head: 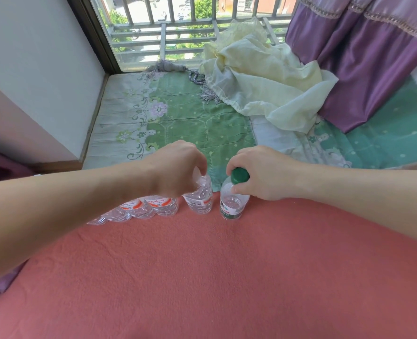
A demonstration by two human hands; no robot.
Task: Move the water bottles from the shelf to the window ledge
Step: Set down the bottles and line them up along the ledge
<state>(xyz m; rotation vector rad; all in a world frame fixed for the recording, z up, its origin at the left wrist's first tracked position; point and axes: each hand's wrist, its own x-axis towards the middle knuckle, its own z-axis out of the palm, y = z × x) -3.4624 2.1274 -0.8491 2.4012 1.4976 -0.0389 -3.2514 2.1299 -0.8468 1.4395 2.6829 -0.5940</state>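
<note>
Several clear water bottles stand in a row along the far edge of a pink-covered surface (227,277). My left hand (175,167) grips the top of a clear bottle with a white label (199,200). My right hand (263,172) holds the neck of a green-capped bottle (232,204) with a green label, just right of it. More orange-labelled bottles (161,205) stand to the left, partly hidden under my left forearm. Beyond them lies the window ledge (190,123), covered with a green floral cloth.
A crumpled pale yellow sheer curtain (263,84) and a purple curtain (364,62) lie over the right part of the ledge. A grey tassel cord (178,69) rests near the barred window (178,28). A white wall (38,69) bounds the ledge on the left.
</note>
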